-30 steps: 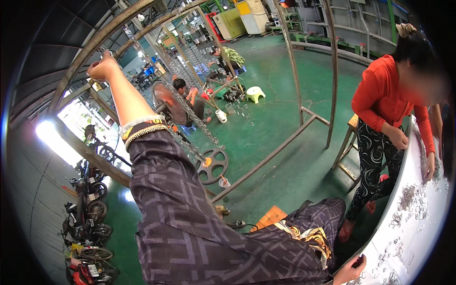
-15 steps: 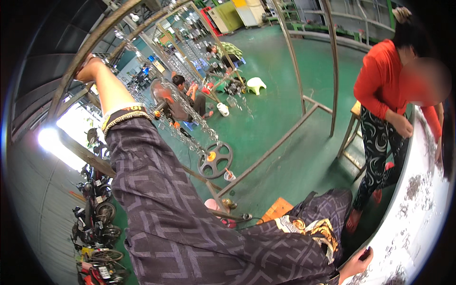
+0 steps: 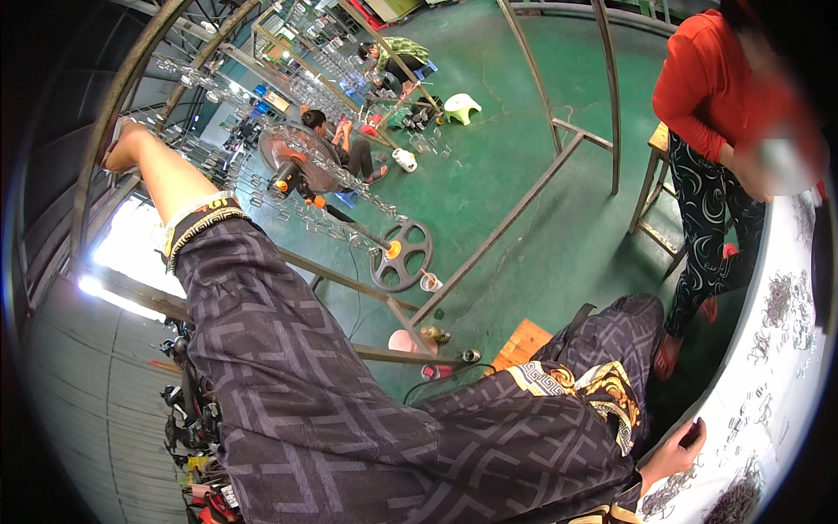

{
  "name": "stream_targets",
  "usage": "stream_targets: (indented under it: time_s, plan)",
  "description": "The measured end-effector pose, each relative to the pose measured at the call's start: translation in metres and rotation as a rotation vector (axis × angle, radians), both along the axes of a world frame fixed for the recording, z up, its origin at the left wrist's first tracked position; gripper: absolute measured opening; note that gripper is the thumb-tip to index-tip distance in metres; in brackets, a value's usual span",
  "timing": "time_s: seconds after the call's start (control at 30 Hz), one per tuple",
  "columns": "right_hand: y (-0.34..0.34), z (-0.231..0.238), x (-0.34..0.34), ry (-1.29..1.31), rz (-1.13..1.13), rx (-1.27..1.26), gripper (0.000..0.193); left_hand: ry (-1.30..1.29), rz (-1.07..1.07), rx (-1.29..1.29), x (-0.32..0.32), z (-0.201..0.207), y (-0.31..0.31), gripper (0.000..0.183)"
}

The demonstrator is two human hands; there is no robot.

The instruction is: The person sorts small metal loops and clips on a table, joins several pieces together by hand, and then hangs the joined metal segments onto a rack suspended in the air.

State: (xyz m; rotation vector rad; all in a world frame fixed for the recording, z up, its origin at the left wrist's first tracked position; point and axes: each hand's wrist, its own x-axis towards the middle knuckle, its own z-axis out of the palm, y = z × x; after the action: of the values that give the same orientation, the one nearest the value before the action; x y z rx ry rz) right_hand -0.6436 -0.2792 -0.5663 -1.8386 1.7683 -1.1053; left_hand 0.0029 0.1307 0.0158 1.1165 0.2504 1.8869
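My left arm stretches to the upper left, where my left hand (image 3: 124, 147) is raised against a bar of the brown metal frame (image 3: 116, 109); its fingers are mostly hidden. Chains of clear or shiny linked pieces (image 3: 262, 188) hang close to that arm. At the lower right, my right hand (image 3: 674, 454) rests at the edge of the white table (image 3: 711, 476), fingers curled in. Something dark shows at its fingertips, too small to name. Small dark wire-like pieces (image 3: 738, 502) lie in heaps beside it.
A person in a red top (image 3: 698, 83) stands across the table's far end. A black fan (image 3: 292, 157), a spoked round base (image 3: 403, 256) and a wooden stool (image 3: 522, 342) stand on the green floor. Two people sit farther back. Motorbikes (image 3: 188, 397) line the left.
The view has tilted down and shifted. My left hand appears farther left along the frame, my right hand slightly higher at the table edge. The person in red has brought their hands together.
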Motion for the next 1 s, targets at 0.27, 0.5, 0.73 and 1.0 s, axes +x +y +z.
stream_targets:
  time_s: [0.27, 0.5, 0.73, 1.0]
  plan:
    - [-0.002, -0.003, -0.003, 0.026, 0.005, 0.002, 0.019, 0.0, -0.055, -0.06, 0.006, 0.008, 0.011, 0.044]
    - [-0.003, -0.005, -0.005, 0.019, 0.02, -0.029, 0.018, -0.119, -0.169, -0.077, 0.004, -0.002, 0.0, 0.036]
    - [-0.002, -0.003, -0.005, 0.027, 0.026, -0.052, 0.018, -0.114, -0.101, 0.015, 0.01, -0.009, 0.013, 0.023]
    - [-0.003, -0.007, -0.008, 0.029, 0.028, -0.036, 0.02, -0.315, -0.343, 0.015, 0.022, -0.002, 0.027, 0.029]
